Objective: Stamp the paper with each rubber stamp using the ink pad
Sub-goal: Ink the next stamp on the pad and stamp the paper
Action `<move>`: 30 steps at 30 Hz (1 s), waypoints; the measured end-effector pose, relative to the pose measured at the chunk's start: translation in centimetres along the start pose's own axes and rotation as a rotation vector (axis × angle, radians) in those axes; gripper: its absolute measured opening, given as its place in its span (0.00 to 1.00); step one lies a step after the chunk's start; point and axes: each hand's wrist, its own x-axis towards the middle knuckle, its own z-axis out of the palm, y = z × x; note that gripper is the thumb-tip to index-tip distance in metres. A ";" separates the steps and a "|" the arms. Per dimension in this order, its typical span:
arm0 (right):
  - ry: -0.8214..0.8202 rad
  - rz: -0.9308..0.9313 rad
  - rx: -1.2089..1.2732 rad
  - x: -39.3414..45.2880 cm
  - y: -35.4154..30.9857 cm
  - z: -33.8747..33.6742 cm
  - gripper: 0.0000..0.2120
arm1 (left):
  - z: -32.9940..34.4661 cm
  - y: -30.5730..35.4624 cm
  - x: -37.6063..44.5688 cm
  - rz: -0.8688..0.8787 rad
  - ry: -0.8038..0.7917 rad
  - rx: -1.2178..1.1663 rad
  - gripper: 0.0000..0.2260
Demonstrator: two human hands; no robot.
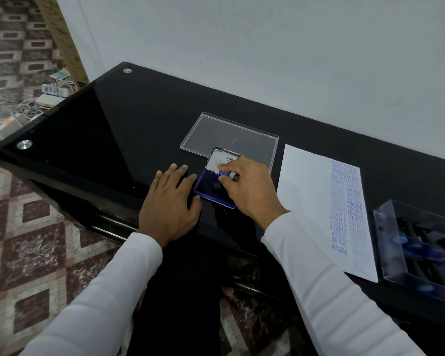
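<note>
A blue ink pad [206, 186] lies open on the black table [118, 140], its metal lid [220, 160] tipped back. My right hand [247, 186] pinches a small blue-handled rubber stamp [224, 173] and holds it down on the pad. Beside the pad's left edge, my left hand [171, 201] rests flat on the table with its fingers spread. To the right lies the white paper [311, 191], with columns of blue prints along its right side reading SAMPLE, AIR MAIL and FRAGILE.
A clear plastic box [419, 242] with several blue-handled stamps stands at the right edge. Its clear flat lid [229, 136] lies behind the ink pad. A white wall runs along the table's far side. Cables and power strips [36, 104] lie on the patterned floor at left.
</note>
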 end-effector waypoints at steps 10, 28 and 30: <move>0.008 -0.005 0.008 0.0 0.1 -0.1 0.14 | 0.0 0.0 0.1 0.003 -0.004 0.005 0.28; -0.020 0.034 0.008 -0.1 -0.4 0.0 0.14 | 0.0 -0.1 0.1 0.003 -0.006 -0.001 0.27; -0.023 0.029 0.000 -0.1 -0.4 0.0 0.14 | 0.1 -0.1 0.1 0.002 -0.004 -0.001 0.27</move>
